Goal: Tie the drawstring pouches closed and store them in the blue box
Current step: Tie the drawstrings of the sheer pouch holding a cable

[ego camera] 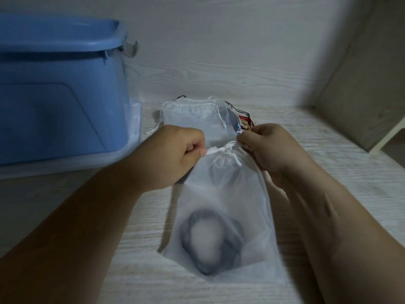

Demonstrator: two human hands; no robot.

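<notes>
Item 1, near pouch (223,205): frosted white, lying flat on the pale surface (328,172) between both forearms; neck gathered. Contents blurred, possibly a dark coiled band.
Item 2, drawstring (221,150): left hand (175,154) curled, pinching one cord end; right hand (263,148) pinching the neck's opposite side.
Item 3, second pouch (192,115): just behind, cords loose, something printed beneath it.
Item 4, blue box (61,95): far left, well apart, lid on.
Step judged: cinching the first pouch. Next: pull cords outward, knot them, then open the box before storing.
</notes>
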